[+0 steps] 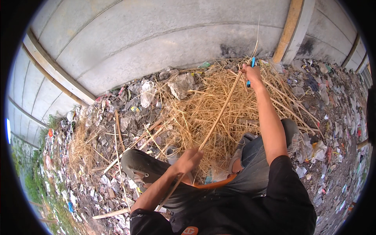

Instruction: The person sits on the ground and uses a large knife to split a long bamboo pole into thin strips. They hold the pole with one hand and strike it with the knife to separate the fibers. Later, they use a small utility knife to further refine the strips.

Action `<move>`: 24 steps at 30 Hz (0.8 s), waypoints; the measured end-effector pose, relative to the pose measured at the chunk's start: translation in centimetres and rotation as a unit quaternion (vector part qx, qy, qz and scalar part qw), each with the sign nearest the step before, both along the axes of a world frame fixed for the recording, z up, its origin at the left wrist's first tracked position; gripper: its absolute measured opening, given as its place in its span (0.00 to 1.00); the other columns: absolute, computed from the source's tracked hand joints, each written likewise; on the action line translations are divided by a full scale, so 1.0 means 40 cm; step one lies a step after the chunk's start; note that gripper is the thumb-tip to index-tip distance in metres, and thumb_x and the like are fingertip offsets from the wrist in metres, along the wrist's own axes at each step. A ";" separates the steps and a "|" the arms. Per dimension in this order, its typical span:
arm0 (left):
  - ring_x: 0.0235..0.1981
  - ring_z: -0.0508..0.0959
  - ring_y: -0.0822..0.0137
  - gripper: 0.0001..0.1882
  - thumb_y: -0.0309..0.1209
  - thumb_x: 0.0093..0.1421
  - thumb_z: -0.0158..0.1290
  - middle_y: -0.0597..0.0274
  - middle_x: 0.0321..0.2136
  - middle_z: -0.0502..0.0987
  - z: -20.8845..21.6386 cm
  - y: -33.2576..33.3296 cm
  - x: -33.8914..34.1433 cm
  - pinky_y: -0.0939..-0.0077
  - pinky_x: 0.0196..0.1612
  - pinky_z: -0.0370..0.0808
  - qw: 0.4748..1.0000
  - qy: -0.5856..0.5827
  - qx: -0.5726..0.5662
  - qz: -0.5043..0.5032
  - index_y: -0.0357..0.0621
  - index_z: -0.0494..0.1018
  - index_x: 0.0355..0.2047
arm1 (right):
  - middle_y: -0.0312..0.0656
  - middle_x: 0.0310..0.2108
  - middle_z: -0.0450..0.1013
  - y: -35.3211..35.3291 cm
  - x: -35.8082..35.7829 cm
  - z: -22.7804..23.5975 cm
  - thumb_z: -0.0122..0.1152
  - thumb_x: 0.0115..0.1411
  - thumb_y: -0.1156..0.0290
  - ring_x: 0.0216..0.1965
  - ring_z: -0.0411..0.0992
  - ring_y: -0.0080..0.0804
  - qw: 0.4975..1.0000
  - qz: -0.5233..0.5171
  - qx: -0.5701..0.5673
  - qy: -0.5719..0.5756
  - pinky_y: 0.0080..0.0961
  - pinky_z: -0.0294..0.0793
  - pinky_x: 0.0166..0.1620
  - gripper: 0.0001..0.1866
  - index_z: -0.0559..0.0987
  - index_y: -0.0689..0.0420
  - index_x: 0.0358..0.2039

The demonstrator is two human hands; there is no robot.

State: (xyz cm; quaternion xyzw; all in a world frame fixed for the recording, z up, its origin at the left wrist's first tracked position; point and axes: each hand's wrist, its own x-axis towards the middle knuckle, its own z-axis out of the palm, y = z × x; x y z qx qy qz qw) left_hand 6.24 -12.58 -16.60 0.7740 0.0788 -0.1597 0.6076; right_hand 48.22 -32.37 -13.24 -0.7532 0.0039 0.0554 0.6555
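A long, thin bamboo strip (220, 117) slants up and to the right across my lap. My left hand (189, 160) is closed round its lower part, near my knee. At the upper end, my right hand (252, 75) grips a blue utility knife (248, 84), held against the strip. Whether the blade is out, I cannot see. A thin, pale shaving (257, 41) sticks up above the right hand towards the wall. Beneath the strip, between and beyond my feet, lies a heap of straw-coloured shavings (211, 100).
A grey concrete panel wall (156, 43) stands behind the heap, with a wooden post (288, 35) against it. Litter-strewn ground (329, 105) surrounds me. A pale rock (181, 85) sits at the heap's far left. Loose strips (119, 137) lie left of my knee.
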 end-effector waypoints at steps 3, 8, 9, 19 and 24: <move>0.19 0.62 0.76 0.23 0.48 0.72 0.40 0.72 0.17 0.62 -0.019 0.012 0.005 0.75 0.22 0.59 0.998 -0.013 -0.002 0.066 0.43 0.67 0.27 | 0.45 0.26 0.77 0.035 -0.047 -0.020 0.62 0.65 0.60 0.27 0.78 0.29 0.991 -0.026 -0.122 -0.044 0.28 0.68 0.24 0.16 0.77 0.63 0.35; 0.17 0.65 0.73 0.26 0.48 0.73 0.36 0.68 0.14 0.64 -0.012 0.083 0.030 0.73 0.23 0.62 0.982 -0.064 0.025 0.178 0.41 0.68 0.26 | 0.36 0.13 0.67 0.137 -0.172 -0.016 0.63 0.62 0.54 0.12 0.65 0.25 0.932 0.119 -0.309 -0.146 0.27 0.63 0.16 0.21 0.76 0.59 0.23; 0.17 0.67 0.71 0.27 0.48 0.73 0.36 0.65 0.13 0.65 -0.002 0.092 0.032 0.70 0.24 0.65 0.978 -0.069 0.047 0.193 0.39 0.70 0.27 | 0.35 0.11 0.65 0.167 -0.224 -0.013 0.64 0.60 0.55 0.11 0.63 0.24 0.913 0.163 -0.338 -0.159 0.27 0.62 0.15 0.20 0.76 0.59 0.22; 0.17 0.66 0.72 0.25 0.45 0.74 0.34 0.67 0.15 0.65 -0.038 0.119 0.028 0.70 0.23 0.64 0.963 -0.089 0.103 0.232 0.40 0.67 0.26 | 0.46 0.13 0.71 0.281 -0.653 -0.020 0.57 0.54 0.75 0.13 0.69 0.36 0.773 0.462 -0.359 -0.246 0.36 0.66 0.16 0.07 0.78 0.65 0.22; 0.20 0.71 0.57 0.25 0.43 0.73 0.35 0.53 0.16 0.68 -0.002 0.085 0.035 0.60 0.28 0.67 0.954 -0.091 0.202 0.204 0.35 0.67 0.27 | 0.46 0.14 0.69 0.264 -0.638 -0.100 0.57 0.52 0.77 0.12 0.66 0.36 0.761 0.441 -0.375 -0.294 0.37 0.64 0.15 0.06 0.76 0.65 0.21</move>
